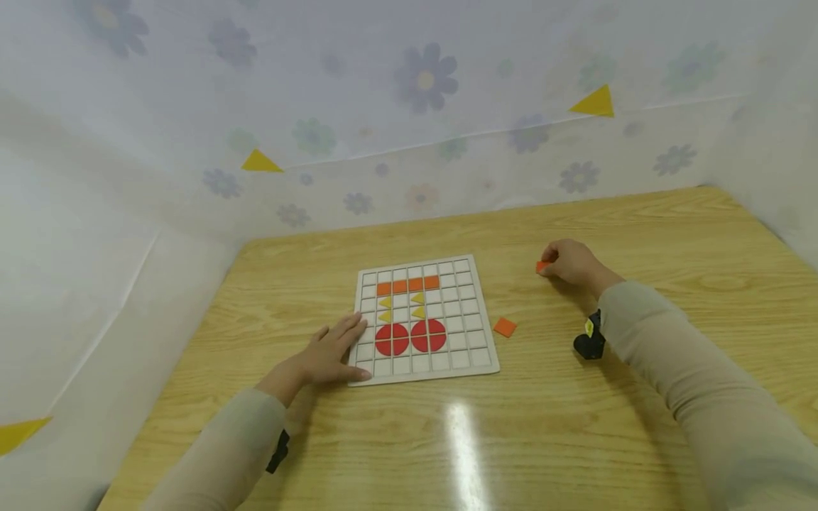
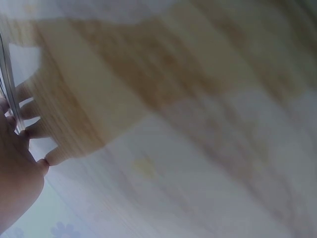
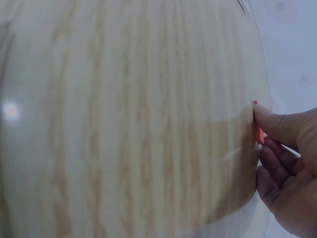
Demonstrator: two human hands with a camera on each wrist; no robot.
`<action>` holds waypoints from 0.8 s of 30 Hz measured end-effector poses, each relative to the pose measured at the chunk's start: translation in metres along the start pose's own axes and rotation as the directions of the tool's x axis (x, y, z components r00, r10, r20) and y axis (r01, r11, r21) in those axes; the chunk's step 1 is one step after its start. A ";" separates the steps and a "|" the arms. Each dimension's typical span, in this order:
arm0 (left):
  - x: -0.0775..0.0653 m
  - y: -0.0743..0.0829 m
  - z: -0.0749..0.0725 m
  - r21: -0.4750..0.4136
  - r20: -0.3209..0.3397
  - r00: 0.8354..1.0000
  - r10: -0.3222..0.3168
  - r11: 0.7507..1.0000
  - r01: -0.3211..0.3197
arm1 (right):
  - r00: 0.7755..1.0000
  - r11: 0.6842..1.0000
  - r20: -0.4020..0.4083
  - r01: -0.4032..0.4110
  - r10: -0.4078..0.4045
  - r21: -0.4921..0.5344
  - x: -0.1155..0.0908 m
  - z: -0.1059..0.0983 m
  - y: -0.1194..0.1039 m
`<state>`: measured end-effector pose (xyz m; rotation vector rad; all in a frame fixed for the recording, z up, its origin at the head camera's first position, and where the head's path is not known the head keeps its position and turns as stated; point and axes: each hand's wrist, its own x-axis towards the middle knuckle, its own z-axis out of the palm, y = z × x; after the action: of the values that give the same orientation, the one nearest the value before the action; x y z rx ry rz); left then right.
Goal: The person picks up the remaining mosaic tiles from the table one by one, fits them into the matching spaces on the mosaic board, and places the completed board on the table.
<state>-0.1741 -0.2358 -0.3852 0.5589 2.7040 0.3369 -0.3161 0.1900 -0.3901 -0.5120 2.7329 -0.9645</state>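
Observation:
A white grid board (image 1: 486,358) lies flat on the wooden table. Along its left edge rests my left hand (image 1: 327,353), fingers spread and nearly straight; the left wrist view shows that hand (image 2: 20,166) at its far left border. To the right of the board, my right hand (image 1: 572,264) pinches a small orange square tile (image 1: 542,267) between thumb and fingers, close to the tabletop. The right wrist view shows this tile (image 3: 258,133) edge-on. Another orange tile (image 1: 505,327) lies just off the board's right side.
On the board sit a row of orange tiles (image 1: 416,284), several yellow triangles (image 1: 418,298) and two red circles (image 1: 422,330) crossed by grid lines. Flower-patterned white sheeting (image 1: 383,177) rises behind the table (image 1: 358,440). Black devices (image 1: 589,337) are strapped under the wrists.

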 end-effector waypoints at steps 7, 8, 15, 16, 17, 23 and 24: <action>0.000 -0.001 0.002 -0.004 0.002 1.000 0.001 1.000 -0.001 | 1.000 1.000 -0.005 -0.005 0.005 0.006 -0.002 0.000 0.000; 0.000 -0.001 0.002 -0.004 0.001 1.000 0.001 1.000 -0.001 | 1.000 1.000 -0.008 -0.001 0.001 0.004 -0.002 0.000 0.000; 0.001 -0.001 0.002 0.007 0.004 1.000 -0.003 1.000 0.003 | 0.999 1.000 -0.037 0.024 -0.025 -0.010 -0.002 0.001 0.001; 0.001 -0.001 0.002 0.009 0.004 1.000 -0.004 1.000 0.004 | 0.999 1.000 -0.038 0.022 -0.023 -0.004 -0.003 0.001 0.001; 0.000 -0.001 0.002 0.011 0.005 1.000 -0.004 1.000 0.004 | 0.999 1.000 -0.038 0.019 -0.019 0.005 -0.003 0.002 0.001; -0.001 -0.002 0.004 0.008 0.005 1.000 -0.003 1.000 0.003 | 0.999 0.998 -0.036 0.003 -0.001 0.058 -0.006 0.004 0.000; -0.001 -0.002 0.004 0.010 0.004 1.000 -0.004 1.000 0.004 | 0.999 0.998 -0.037 0.006 -0.004 0.065 -0.006 0.004 0.000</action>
<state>-0.1724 -0.2374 -0.3889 0.5566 2.7035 0.3214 -0.3090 0.1903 -0.3925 -0.4943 2.7238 -1.0705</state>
